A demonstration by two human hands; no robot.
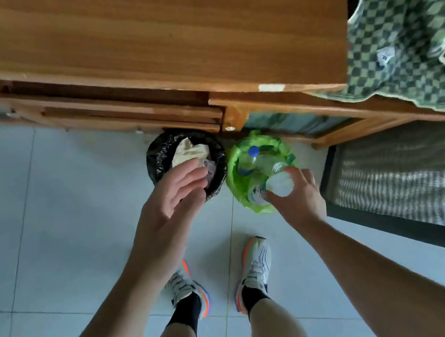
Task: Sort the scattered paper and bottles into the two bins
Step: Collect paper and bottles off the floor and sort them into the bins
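Two bins on the floor, both already in use. Item one: clear bottle, clamped base-up in your right hand, held over the near rim of the green-lined bin, not yet released. Item two: that bin's contents, at least one bottle with a blue cap, plus other clear plastic too blurred to count. Item three: black-lined bin, just to the left of the green one and tucked under the edge of the wooden desk; it holds crumpled paper. Your left hand hangs over its near rim, fingers spread apart, holding nothing. Remaining stock: no loose paper or bottles show on the tiled floor or the desk top in view, so you look close to finished, with this bottle to drop. What lies outside the view cannot be told.
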